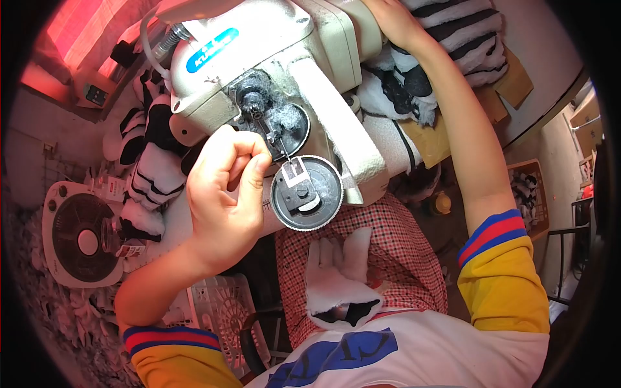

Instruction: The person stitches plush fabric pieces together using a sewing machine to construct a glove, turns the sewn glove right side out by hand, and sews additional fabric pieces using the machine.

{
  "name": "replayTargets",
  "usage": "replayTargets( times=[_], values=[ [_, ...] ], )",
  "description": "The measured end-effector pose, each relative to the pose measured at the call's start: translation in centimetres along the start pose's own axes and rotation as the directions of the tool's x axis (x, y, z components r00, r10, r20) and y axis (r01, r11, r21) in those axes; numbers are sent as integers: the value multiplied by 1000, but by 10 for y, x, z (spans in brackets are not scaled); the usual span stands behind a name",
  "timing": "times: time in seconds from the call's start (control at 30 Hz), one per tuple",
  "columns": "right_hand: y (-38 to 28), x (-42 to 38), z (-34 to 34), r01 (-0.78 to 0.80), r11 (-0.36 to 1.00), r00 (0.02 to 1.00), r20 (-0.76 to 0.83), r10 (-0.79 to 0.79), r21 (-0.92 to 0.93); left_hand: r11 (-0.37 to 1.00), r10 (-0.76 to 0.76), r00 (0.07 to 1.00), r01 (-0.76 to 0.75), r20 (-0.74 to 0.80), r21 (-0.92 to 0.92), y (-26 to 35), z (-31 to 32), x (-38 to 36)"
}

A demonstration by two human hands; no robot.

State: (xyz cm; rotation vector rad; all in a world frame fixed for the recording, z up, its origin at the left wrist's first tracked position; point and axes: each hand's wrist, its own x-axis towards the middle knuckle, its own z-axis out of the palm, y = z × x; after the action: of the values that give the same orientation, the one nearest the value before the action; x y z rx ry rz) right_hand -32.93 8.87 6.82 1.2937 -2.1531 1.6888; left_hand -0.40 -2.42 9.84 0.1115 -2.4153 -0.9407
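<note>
My left hand point(226, 194) is raised beside the needle area of a cream sewing machine point(259, 48). Its thumb and forefinger are pinched together; anything between them is too small to make out. Just right of those fingertips is a round black disc point(330, 187) with a toothed rim and a metal plate. Behind it sits a second dark disc point(299, 132), covered in grey lint. My right hand point(391, 22) reaches to the machine's rounded end point(365, 32) at the top, its fingers mostly hidden. A white plush piece with finger-like lobes point(336, 278) lies on my lap.
Black-and-white plush pieces point(152, 168) are piled left of the machine, with more striped plush point(459, 32) at the upper right. A box fan point(81, 236) stands at left. Below is a white plastic basket point(223, 317); a yellowish crate point(527, 194) is at right.
</note>
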Motion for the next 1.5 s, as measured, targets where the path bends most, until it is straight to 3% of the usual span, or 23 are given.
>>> replayTargets(
  times=[0.13,0.23,0.37,0.43,0.53,0.6,0.63,0.67,0.7,0.77,0.83,0.87,0.9,0.93,0.97,1.0,1.03,1.1,1.2,1.27,1.4,1.47,1.5],
  values=[
    [1,1,-1,-16,999,999,30,14,49,997,73,996,-73,40,-17,10,-5,-7],
    [2,2,0,14,997,999,29,-16,77,955,290,944,-297,160,20,29,-17,-15],
    [-4,-3,0,-26,999,999,34,25,34,924,365,923,-375,118,73,34,-25,-23],
    [-9,-6,1,-13,993,995,-98,1,-119,921,365,930,-368,-47,-125,22,-22,-24],
    [-29,-30,4,-42,972,963,-268,-22,-232,946,290,957,-285,4,-156,11,-27,-29],
    [-51,-55,10,41,923,879,-425,-215,-383,948,311,950,-309,16,-77,5,-24,-30],
    [-40,-57,12,219,881,827,-399,-396,-420,957,255,966,-258,-40,-131,3,-19,-33],
    [-36,-72,14,292,842,731,-461,-503,-454,960,194,977,-208,-93,-186,1,-13,-35],
    [-43,-90,15,322,804,722,-419,-550,-501,952,223,969,-240,-107,-192,-5,-7,-37],
    [-59,-126,21,413,832,785,-319,-531,-370,943,181,976,-208,-124,-258,-10,5,-43],
    [-71,-156,30,411,908,908,-58,-416,-76,899,63,986,-124,-155,-420,-10,22,-52],
    [-76,-175,39,188,982,979,71,-190,35,855,11,989,-86,-148,-511,-13,31,-58],
    [-72,-184,48,139,960,949,246,-199,242,884,-40,984,-45,-171,-465,-12,43,-64],
    [-83,-191,46,140,962,947,253,-200,236,908,-89,977,-2,-196,-419,-13,52,-70],
    [-99,-196,42,-204,875,876,481,-37,439,942,-83,975,10,-205,-337,-22,60,-80],
    [-108,-198,39,-548,663,709,704,46,510,956,-68,973,2,-219,-292,-26,69,-86],
    [-108,-195,41,-550,668,705,707,50,501,931,-109,956,2,-271,-364,-25,81,-90],
    [-106,-189,43,-746,513,558,819,132,425,897,-159,932,0,-324,-441,-20,94,-94],
    [-95,-193,46,-773,448,545,831,108,449,952,-12,922,-108,-388,-286,-15,96,-94],
    [-98,-191,42,-775,485,544,818,188,404,973,206,893,-231,-401,-15,-7,92,-90],
    [-95,-185,34,-725,506,652,701,288,467,972,192,897,-231,-399,-51,-5,96,-92],
    [-87,-181,32,-346,811,901,407,148,472,962,244,891,-273,-382,-21,-8,95,-90],
    [-103,-174,29,-460,572,887,368,277,679,950,295,884,-312,-364,12,-9,94,-89]
  ],
)
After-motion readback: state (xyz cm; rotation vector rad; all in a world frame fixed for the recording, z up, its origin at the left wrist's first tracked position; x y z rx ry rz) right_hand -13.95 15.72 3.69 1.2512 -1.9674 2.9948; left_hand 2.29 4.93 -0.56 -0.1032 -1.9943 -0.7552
